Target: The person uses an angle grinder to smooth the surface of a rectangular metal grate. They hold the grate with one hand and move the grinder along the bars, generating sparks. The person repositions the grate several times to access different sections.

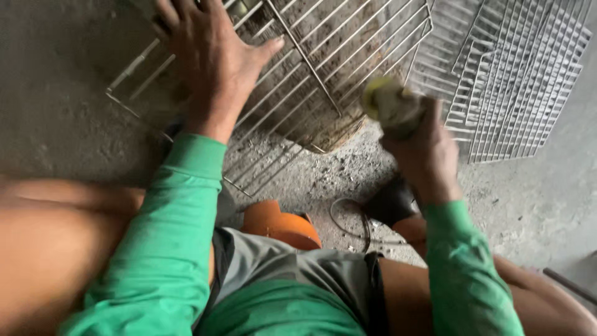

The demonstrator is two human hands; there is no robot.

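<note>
Squatting over an orange stool (280, 225), the right hand (423, 152) is clenching a yellow-green scrubbing pad (388, 102) (blurred); the left hand (208, 59) is pressing flat, open, on the grimy wire rack (311, 68) on the floor; firm bracing helps, working bar by bar.

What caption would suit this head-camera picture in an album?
Left hand pressed on a wire rack, right hand gripping a yellow-green sponge over wet concrete.

Rough grey concrete floor (56, 93), gritty w/ dirt specks, dull even light, stack of pale wire racks (528, 74) lying top right, thin wire loop (351, 221) on the ground.
</note>
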